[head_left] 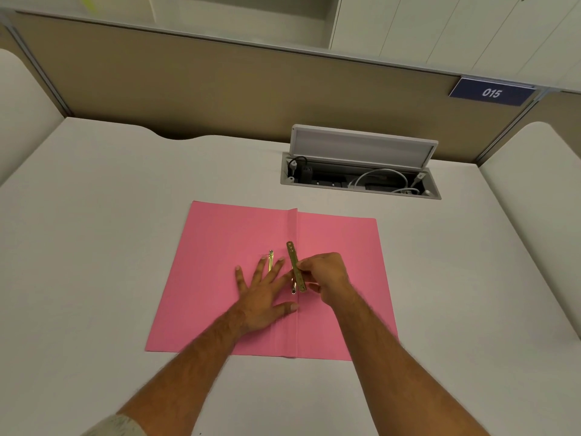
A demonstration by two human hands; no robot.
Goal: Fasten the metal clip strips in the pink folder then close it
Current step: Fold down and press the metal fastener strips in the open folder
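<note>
We see two bare hairy forearms, the left hand (262, 295) and right hand (327, 275) ringless; a pale mottled sleeve edge (118, 426) covers our left upper arm.

- A pink folder (220, 278) lies open and flat on a white desk (94, 215), its centre crease running from far to near.
- The left hand (264, 297) presses flat on the folder's left half, fingers spread, just left of the crease.
- A thin brass prong (271, 259) shows between two of the spread fingers.
- The right hand (327, 278) pinches a brass clip strip (296, 269) by its middle, holding it tilted over the crease.
- At the far right of the desk, a cable box (361, 180) sits with its lid (361, 146) raised, white and black cables inside.
- A blue sign (492, 93) reading "015" is fixed to the tan partition (220, 89) behind.
</note>
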